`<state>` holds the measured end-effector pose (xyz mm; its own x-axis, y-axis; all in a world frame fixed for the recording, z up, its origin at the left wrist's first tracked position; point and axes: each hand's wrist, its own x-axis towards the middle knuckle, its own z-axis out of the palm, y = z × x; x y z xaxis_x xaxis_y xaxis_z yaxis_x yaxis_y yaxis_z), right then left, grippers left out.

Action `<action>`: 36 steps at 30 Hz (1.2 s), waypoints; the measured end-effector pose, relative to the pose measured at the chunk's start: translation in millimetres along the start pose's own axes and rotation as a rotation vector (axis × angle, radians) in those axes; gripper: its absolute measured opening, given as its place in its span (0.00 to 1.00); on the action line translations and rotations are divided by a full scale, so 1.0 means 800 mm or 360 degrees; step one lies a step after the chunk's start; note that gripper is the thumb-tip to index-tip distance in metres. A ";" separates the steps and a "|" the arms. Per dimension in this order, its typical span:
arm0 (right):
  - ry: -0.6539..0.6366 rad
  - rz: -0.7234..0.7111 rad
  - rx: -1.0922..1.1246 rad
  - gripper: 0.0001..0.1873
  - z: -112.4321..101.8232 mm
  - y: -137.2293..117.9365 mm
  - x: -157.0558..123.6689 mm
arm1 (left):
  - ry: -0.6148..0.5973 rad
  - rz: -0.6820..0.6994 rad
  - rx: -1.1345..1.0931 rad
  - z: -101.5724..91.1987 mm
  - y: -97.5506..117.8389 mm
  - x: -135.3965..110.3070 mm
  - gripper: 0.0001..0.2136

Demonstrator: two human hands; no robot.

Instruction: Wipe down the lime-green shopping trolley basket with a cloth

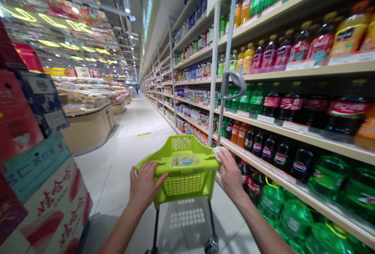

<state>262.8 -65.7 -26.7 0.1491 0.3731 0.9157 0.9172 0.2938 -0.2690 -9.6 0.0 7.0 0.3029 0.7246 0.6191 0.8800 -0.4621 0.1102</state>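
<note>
Left hand [145, 185] and right hand [231, 174] both grip the green cart handle [187, 163]

A lime-green plastic shopping cart [183, 168] stands upright on the tiled aisle floor, its mesh basket empty, both hands gripping its near handle bar, shelves close right.
</note>
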 end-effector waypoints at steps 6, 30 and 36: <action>-0.0284 -0.0491 0.0310 0.27 0.030 -0.084 -0.011 | -0.0043 -0.0008 0.0019 -0.008 0.000 0.001 0.17; -0.0173 -0.0133 0.0333 0.24 0.029 -0.056 0.002 | 0.0029 -0.0035 -0.0179 -0.005 0.015 -0.041 0.21; -0.0302 -0.0439 0.0462 0.26 0.032 -0.105 -0.010 | 0.0022 0.0083 -0.0251 -0.005 0.042 -0.055 0.17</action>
<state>175.4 -71.0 -18.9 -0.1821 0.3930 0.9013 0.7675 0.6298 -0.1196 5.4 -49.4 -13.7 0.3408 0.6909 0.6376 0.7945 -0.5742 0.1977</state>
